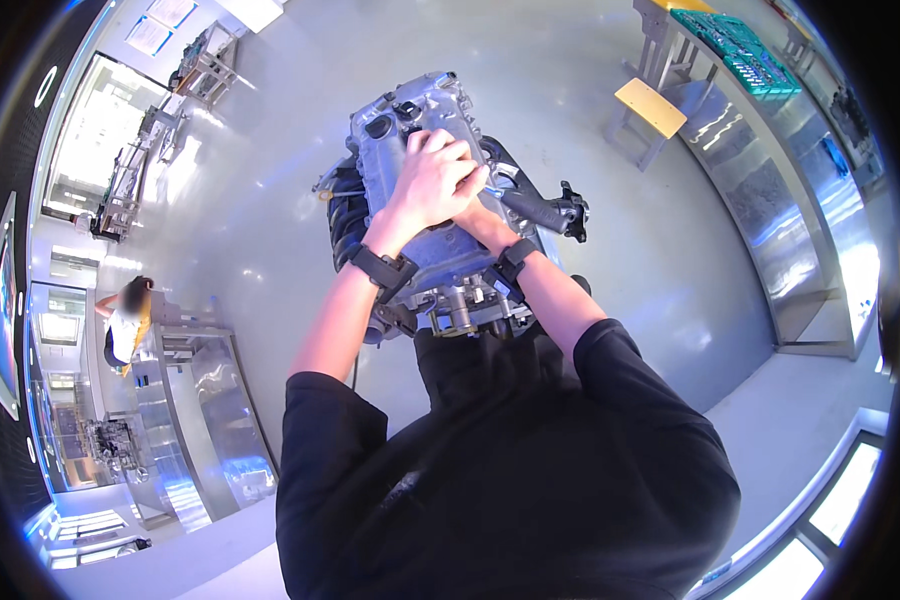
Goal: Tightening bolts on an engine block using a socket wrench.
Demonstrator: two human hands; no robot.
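A grey metal engine (378, 165) stands right in front of me, with a round dark cap (377, 127) on its top cover. My left hand (435, 182) is over the middle of that cover, its fingers curled and closed. Whatever they grip, if anything, is hidden beneath them. Tucked partly under it is my right hand (477, 217), whose fingers are mostly covered by the left, so I cannot tell how they are set. A thick black hose (538, 208) sticks out from the engine's right side, just beyond my right hand. Both wrists wear dark bands.
At the far right a metal workbench (770, 185) carries a teal tool tray (735, 50), with a yellow-topped stool (651, 108) beside it. Another person (128, 325) is at the left near a metal bench (205, 400). More engines on stands (120, 190) line the left wall.
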